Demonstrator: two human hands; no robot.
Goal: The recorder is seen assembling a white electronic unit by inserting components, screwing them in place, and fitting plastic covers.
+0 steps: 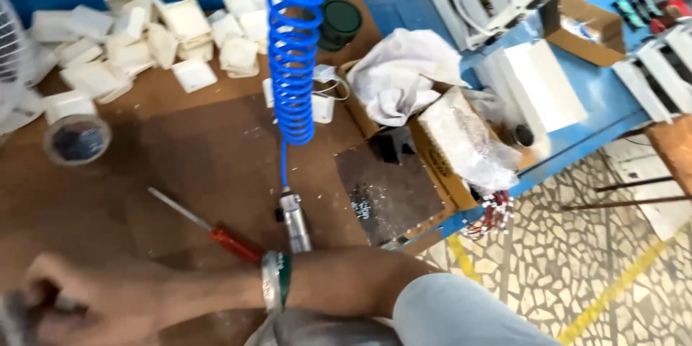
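Low on the brown worktop, right hand stretched far out to the left, blurred, fingers curled about something dark. Cannot tell whether clenched or merely cupped, nor what lies inside. Left hand nowhere in view. Bangles at the wrist.

Just above the forearm: red-handled screwdriver, flat on the worktop, thin steel shaft pointing up-left, butt of the handle tucked at the wrist. Judged light and stiff, no risk of breakage; best taken by the red handle, since the bare shaft looks slick and narrow.

Close beside it on the right: metal air tool, hanging from a blue coiled hose, lower end near the wrist. Judged heavier than the screwdriver, rigid and smooth; hose likely springy, so likely to tug back. Best gripped round the barrel.

Containers:
- Round clear tub at left, something dark inside, too blurred to name.
- Open carton mid-table, crumpled white cloth heaped in it.
- Cardboard box at the table edge, a white block in clear plastic wrap lying in it.
- Small cardboard box on the blue bench, pale contents, unclear.

Heap of white plastic boxes along the far side. Bundle of red and white wires hanging off the table edge.
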